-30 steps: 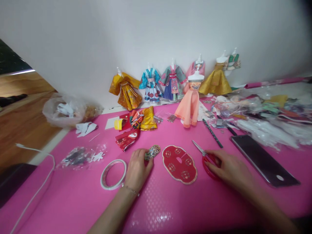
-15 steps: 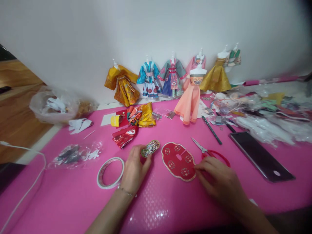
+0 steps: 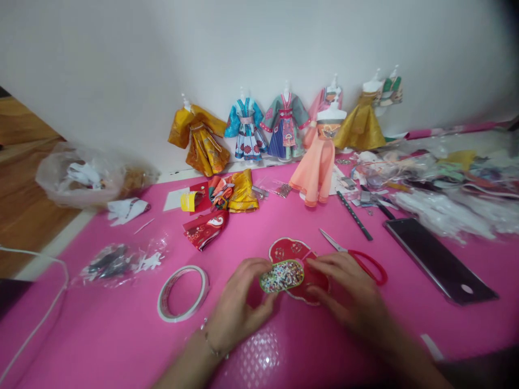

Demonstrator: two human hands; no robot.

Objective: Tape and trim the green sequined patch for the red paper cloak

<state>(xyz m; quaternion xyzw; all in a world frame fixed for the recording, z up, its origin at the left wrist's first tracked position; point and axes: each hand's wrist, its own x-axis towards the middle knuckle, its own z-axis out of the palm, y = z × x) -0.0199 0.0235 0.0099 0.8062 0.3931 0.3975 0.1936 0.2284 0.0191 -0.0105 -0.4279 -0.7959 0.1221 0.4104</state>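
Observation:
Between the thumb and fingers of my left hand (image 3: 246, 300) is a small oval piece (image 3: 283, 275) with a yellow-green rim and a multicoloured, beady-looking face. It is held over a red scalloped cloth piece (image 3: 286, 248) with a pale trim and gold patterns, and hides part of it. My right hand (image 3: 351, 292) is at the right side of that cloth, thumb and fingers apart, with nothing visible between them. Just beyond it lie red-handled scissors (image 3: 367, 267), blades pointing up and left. A roll of white tape (image 3: 162, 302) rests left of my left hand.
Doll outfits on small stands, among them a peach dress (image 3: 314, 173), line the wall. Folded red cloth (image 3: 205, 229) and gold cloth (image 3: 245, 192) lie mid-table. At right are a phone (image 3: 438, 262), a dark pen (image 3: 354, 216) and plastic-bagged materials (image 3: 446, 208). A clear bag (image 3: 105, 265) lies left.
My left hand has carried the oval piece right and nearer, from beside the red cloth to above it. My right hand has moved slightly left, its thumb and fingers now spread.

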